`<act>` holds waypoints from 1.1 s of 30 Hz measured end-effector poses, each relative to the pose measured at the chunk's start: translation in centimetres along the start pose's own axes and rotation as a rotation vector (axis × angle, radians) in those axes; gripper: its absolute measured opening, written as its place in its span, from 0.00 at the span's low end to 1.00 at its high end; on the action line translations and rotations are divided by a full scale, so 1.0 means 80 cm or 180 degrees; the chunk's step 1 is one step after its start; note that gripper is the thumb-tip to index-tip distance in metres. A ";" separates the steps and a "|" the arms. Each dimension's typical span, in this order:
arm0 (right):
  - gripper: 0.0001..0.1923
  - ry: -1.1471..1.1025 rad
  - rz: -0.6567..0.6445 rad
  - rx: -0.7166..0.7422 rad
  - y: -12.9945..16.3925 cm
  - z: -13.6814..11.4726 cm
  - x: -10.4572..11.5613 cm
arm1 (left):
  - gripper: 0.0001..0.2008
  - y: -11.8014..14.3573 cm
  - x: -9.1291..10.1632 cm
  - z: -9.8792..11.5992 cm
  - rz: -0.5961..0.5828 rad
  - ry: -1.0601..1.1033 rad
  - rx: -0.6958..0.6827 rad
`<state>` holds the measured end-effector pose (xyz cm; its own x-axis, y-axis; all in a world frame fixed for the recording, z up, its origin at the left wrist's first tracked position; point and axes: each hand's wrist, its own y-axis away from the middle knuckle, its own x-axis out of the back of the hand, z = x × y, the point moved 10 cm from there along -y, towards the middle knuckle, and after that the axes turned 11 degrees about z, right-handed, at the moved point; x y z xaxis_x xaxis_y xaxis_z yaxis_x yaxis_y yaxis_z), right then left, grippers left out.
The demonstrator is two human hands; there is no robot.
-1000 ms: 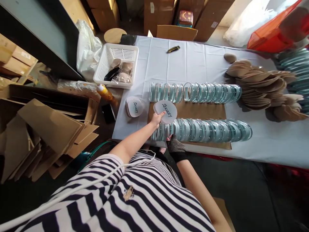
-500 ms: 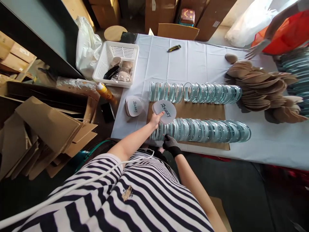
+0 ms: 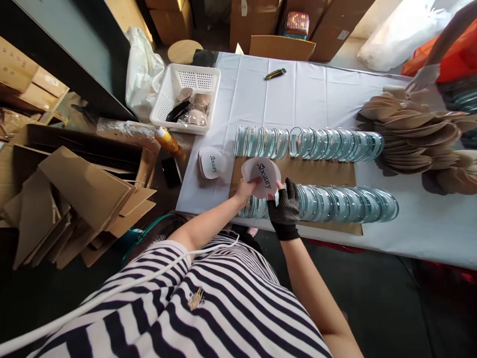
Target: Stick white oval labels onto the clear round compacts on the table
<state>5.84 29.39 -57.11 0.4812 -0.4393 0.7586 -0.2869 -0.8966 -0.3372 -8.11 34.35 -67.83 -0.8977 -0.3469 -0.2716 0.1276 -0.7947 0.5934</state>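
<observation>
Rounded white printed cards (image 3: pixel 265 169) with dark "beauty" lettering are held over the near end of the front row. My bare left hand (image 3: pixel 246 191) is closed on their left edge, thumb on top. At their right edge, my right hand (image 3: pixel 285 206), in a dark grey glove with bare fingertips, pinches the card. Beneath and beside the hands runs a front row of clear rounded shells (image 3: pixel 335 203), standing on edge close together. A matching back row of clear shells (image 3: pixel 331 144) lies beyond. Another stack of printed cards (image 3: pixel 210 164) rests to the left.
Brown cardboard (image 3: pixel 328 173) lies under the rows. A white basket (image 3: pixel 158 112) with bagged beige pieces and a yellow-black utility knife (image 3: pixel 275 74) are farther back. Beige cup-shaped pads (image 3: pixel 413 124) are heaped at right, where another person's hand (image 3: pixel 425 78) reaches. A yellow bottle (image 3: pixel 167 140) stands left.
My right hand has risen from the front row to the cards' right edge. The cards have tilted slightly in my left hand. The other person's hand has moved at the pad heap.
</observation>
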 end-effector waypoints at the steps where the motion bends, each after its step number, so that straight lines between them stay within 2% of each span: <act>1: 0.25 -0.0070 -0.0033 -0.0050 0.002 -0.006 -0.004 | 0.17 0.002 0.000 -0.004 -0.0045 -0.0055 0.0067; 3: 0.23 -0.0191 -0.0130 -0.0539 0.010 0.004 -0.011 | 0.16 0.002 -0.004 -0.007 -0.0233 -0.0057 0.0139; 5: 0.24 -0.0099 -0.0107 -0.1095 0.027 0.026 0.001 | 0.18 -0.004 -0.005 0.002 -0.0331 0.0169 0.0061; 6: 0.25 0.0067 -0.0092 -0.1234 0.041 0.035 0.013 | 0.19 -0.010 -0.002 0.010 -0.0295 0.0324 -0.0006; 8: 0.25 0.0508 -0.0299 -0.1165 0.079 0.041 0.037 | 0.21 -0.026 0.012 0.027 -0.0096 0.0601 -0.0116; 9: 0.25 0.0703 -0.0610 -0.1042 0.102 0.040 0.040 | 0.21 -0.034 0.021 0.032 0.0038 0.0677 -0.0111; 11: 0.22 0.0939 -0.1414 -0.0858 0.151 0.033 0.029 | 0.21 -0.046 0.036 0.033 0.0228 0.0736 0.0047; 13: 0.21 0.1064 -0.2112 -0.0777 0.184 0.020 0.003 | 0.20 -0.051 0.047 0.026 0.0361 0.0765 0.0237; 14: 0.21 0.1126 -0.2347 -0.0776 0.189 0.012 -0.014 | 0.19 -0.051 0.051 0.023 0.0417 0.0777 0.0292; 16: 0.21 0.1238 -0.2603 -0.0783 0.179 -0.004 -0.052 | 0.18 -0.050 0.056 0.019 0.0476 0.0797 0.0297; 19: 0.20 0.1296 -0.2582 -0.0807 0.143 -0.021 -0.093 | 0.19 -0.047 0.055 0.018 0.0453 0.0795 0.0288; 21: 0.19 0.1301 -0.2482 -0.0818 0.129 -0.023 -0.099 | 0.19 -0.047 0.054 0.018 0.0433 0.0774 0.0320; 27: 0.15 0.1186 -0.2356 -0.0709 0.126 -0.011 -0.087 | 0.14 -0.050 0.057 0.015 0.0508 0.0775 0.0379; 30: 0.16 0.1256 -0.2332 -0.0645 0.121 -0.013 -0.103 | 0.13 -0.051 0.059 0.013 0.0590 0.0774 0.0408; 33: 0.16 0.1343 -0.2527 -0.0357 0.127 -0.021 -0.127 | 0.12 -0.051 0.058 0.011 0.0614 0.0756 0.0443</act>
<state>-3.36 24.89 -67.33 0.2345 0.3827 0.8936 -0.0897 -0.9068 0.4119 -13.20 36.45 -70.86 -0.7371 -0.6037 -0.3036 0.2121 -0.6333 0.7443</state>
